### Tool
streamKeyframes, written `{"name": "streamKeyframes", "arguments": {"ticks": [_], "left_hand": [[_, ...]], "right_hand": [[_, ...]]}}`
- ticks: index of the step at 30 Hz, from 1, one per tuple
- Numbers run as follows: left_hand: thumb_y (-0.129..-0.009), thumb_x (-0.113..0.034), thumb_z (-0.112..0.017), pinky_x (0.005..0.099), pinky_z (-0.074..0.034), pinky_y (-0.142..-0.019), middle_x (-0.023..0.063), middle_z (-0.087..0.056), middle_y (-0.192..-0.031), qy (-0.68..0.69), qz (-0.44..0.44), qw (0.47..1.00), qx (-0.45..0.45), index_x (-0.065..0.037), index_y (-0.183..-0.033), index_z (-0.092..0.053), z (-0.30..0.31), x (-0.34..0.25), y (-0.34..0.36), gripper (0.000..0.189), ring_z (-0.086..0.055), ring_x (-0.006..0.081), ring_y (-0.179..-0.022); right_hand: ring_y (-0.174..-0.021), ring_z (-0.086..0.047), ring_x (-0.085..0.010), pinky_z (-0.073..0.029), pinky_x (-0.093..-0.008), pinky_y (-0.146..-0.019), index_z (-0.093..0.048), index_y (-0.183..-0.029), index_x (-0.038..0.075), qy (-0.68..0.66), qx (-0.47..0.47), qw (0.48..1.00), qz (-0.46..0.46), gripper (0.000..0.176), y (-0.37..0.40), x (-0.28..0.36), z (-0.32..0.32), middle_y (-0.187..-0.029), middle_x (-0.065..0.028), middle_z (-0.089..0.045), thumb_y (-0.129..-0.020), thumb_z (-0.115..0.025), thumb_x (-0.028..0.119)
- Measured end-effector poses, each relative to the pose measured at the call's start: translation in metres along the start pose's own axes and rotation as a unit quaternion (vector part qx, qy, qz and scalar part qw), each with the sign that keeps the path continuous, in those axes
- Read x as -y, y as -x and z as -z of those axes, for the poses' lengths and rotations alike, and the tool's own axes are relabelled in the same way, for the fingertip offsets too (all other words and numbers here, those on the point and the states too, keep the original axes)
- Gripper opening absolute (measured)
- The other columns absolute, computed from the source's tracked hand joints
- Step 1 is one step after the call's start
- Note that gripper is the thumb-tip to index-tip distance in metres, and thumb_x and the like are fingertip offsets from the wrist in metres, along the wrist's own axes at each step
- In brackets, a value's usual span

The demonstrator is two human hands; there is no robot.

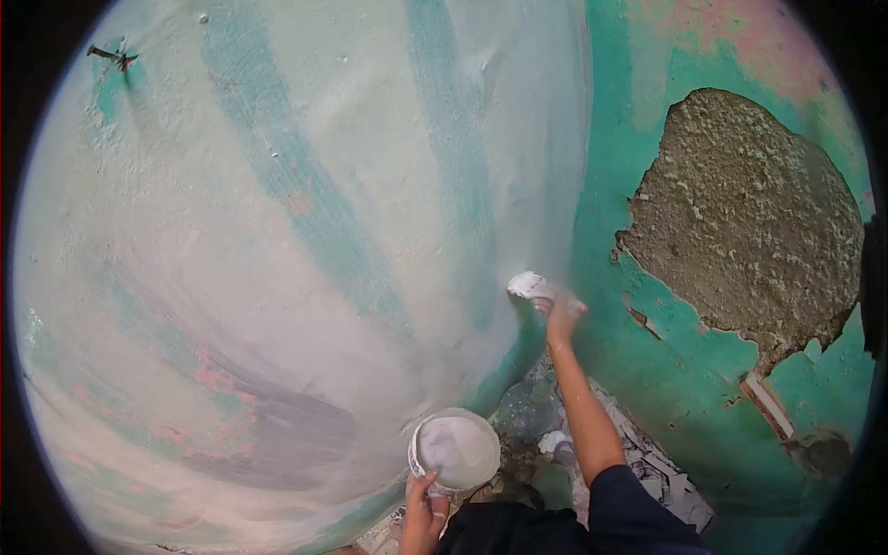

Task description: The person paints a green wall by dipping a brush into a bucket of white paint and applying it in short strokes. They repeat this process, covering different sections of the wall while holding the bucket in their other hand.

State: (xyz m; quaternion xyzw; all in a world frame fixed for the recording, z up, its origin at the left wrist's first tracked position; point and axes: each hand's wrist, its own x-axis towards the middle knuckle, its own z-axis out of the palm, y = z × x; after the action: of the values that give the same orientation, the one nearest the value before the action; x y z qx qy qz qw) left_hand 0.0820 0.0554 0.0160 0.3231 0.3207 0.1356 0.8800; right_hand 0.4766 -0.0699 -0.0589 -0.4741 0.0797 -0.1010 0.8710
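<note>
My right hand (559, 319) is closed around a paintbrush (527, 285) with a white, paint-loaded head. The brush meets the pale-coated wall (370, 185) near the corner, and the hand is slightly smeared by motion. Down in front of my body, my left hand (425, 507) grips the near rim of a round white bucket (413, 453). Whitish paint (455, 446) fills much of what shows inside it. Streaks of teal still show through the thin white coat around the brush.
To the right, a green wall (601, 305) meets the pale one and has a large patch of bare rough plaster (749, 222). A bent nail (113, 57) sticks out at upper left. Broken debris (652, 462) lies along the floor by my right arm.
</note>
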Motion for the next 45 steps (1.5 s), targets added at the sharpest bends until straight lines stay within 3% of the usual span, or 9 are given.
{"name": "streamKeyframes", "arguments": {"ticks": [4, 14, 22, 27, 32, 35, 38, 41, 45], "left_hand": [[-0.083, -0.017, -0.061, 0.0504, -0.041, -0.104, 0.0136, -0.054, -0.13, 0.004, -0.01, 0.999, 0.031, -0.004, -0.134, -0.043, -0.005, 0.0, -0.008, 0.055, -0.052, 0.0321, -0.121], [-0.084, -0.004, -0.059, 0.0418, -0.043, -0.103, 0.0161, -0.053, -0.13, 0.063, -0.058, 0.994, 0.073, 0.0, -0.139, -0.037, -0.063, -0.004, -0.009, 0.059, -0.053, 0.0279, -0.119], [-0.082, -0.001, -0.06, 0.0407, -0.041, -0.105, 0.0139, -0.051, -0.131, 0.076, -0.106, 0.988, 0.087, -0.001, -0.141, -0.033, -0.112, 0.013, 0.007, 0.065, -0.051, 0.0262, -0.121], [-0.082, -0.001, -0.06, 0.0404, -0.041, -0.105, 0.0133, -0.051, -0.132, 0.073, -0.111, 0.989, 0.063, -0.003, -0.142, -0.033, -0.132, 0.029, 0.021, 0.066, -0.05, 0.026, -0.122], [-0.082, -0.002, -0.061, 0.0404, -0.041, -0.104, 0.0132, -0.051, -0.132, 0.09, -0.115, 0.988, 0.051, -0.003, -0.142, -0.033, -0.147, 0.047, 0.035, 0.065, -0.05, 0.026, -0.122], [-0.082, -0.002, -0.062, 0.0404, -0.042, -0.103, 0.0132, -0.051, -0.13, 0.095, -0.119, 0.988, 0.028, -0.003, -0.141, -0.034, -0.152, 0.061, 0.04, 0.065, -0.051, 0.0259, -0.121], [-0.082, -0.001, -0.063, 0.0406, -0.045, -0.1, 0.0134, -0.052, -0.129, 0.099, -0.113, 0.989, 0.001, -0.003, -0.139, -0.035, -0.162, 0.072, 0.046, 0.064, -0.053, 0.0259, -0.118], [-0.081, 0.0, -0.064, 0.0407, -0.048, -0.097, 0.0137, -0.053, -0.127, 0.092, -0.116, 0.989, -0.019, -0.004, -0.139, -0.035, -0.172, 0.079, 0.05, 0.064, -0.055, 0.0261, -0.116], [-0.081, 0.0, -0.064, 0.0401, -0.049, -0.094, 0.0139, -0.054, -0.125, 0.085, -0.131, 0.987, -0.03, -0.004, -0.138, -0.035, -0.183, 0.084, 0.056, 0.064, -0.056, 0.0259, -0.113]], "right_hand": [[-0.056, -0.062, -0.0113, -0.049, -0.0241, -0.05, -0.062, -0.088, -0.002, 0.223, 0.071, 0.968, 0.091, 0.027, 0.006, 0.039, 0.008, -0.075, -0.0082, -0.067, -0.098, -0.057, 0.022], [-0.05, -0.05, -0.0071, -0.038, -0.0234, -0.045, -0.06, -0.081, 0.003, 0.146, 0.171, 0.974, 0.043, 0.026, 0.133, 0.173, -0.022, -0.066, -0.002, -0.06, -0.098, -0.059, 0.022], [-0.054, -0.055, -0.0133, -0.04, -0.0337, -0.05, -0.053, -0.071, 0.001, 0.394, 0.371, 0.807, 0.236, 0.025, 0.152, 0.17, 0.007, -0.057, -0.0063, -0.052, -0.091, -0.061, 0.013], [-0.076, -0.057, -0.0115, -0.046, -0.0289, -0.069, -0.063, -0.099, 0.0, 0.242, 0.315, 0.916, 0.048, 0.017, 0.132, 0.183, 0.032, -0.081, -0.003, -0.059, -0.097, -0.057, 0.016], [-0.065, -0.053, -0.0084, -0.042, -0.0241, -0.056, -0.057, -0.108, 0.005, 0.044, 0.173, 0.978, -0.107, 0.026, 0.102, 0.166, 0.063, -0.084, -0.003, -0.058, -0.099, -0.054, 0.028], [-0.088, -0.055, -0.0143, -0.045, -0.0304, -0.081, -0.058, -0.115, 0.004, -0.046, 0.166, 0.963, -0.205, 0.025, 0.099, 0.161, 0.078, -0.088, -0.0024, -0.055, -0.099, -0.053, 0.023], [-0.086, -0.055, -0.0137, -0.046, -0.0304, -0.081, -0.058, -0.113, 0.002, -0.004, 0.18, 0.965, -0.191, 0.025, 0.106, 0.167, 0.083, -0.089, -0.0036, -0.056, -0.099, -0.053, 0.021], [-0.075, -0.056, -0.0122, -0.046, -0.0291, -0.072, -0.06, -0.101, -0.002, 0.213, 0.34, 0.913, 0.071, 0.018, 0.111, 0.171, 0.082, -0.079, -0.0037, -0.057, -0.098, -0.054, 0.014], [-0.061, -0.048, -0.0133, -0.04, -0.0308, -0.056, -0.056, -0.082, -0.002, 0.323, 0.441, 0.824, 0.148, 0.018, 0.103, 0.187, 0.072, -0.069, -0.0044, -0.052, -0.096, -0.054, 0.009]]}}
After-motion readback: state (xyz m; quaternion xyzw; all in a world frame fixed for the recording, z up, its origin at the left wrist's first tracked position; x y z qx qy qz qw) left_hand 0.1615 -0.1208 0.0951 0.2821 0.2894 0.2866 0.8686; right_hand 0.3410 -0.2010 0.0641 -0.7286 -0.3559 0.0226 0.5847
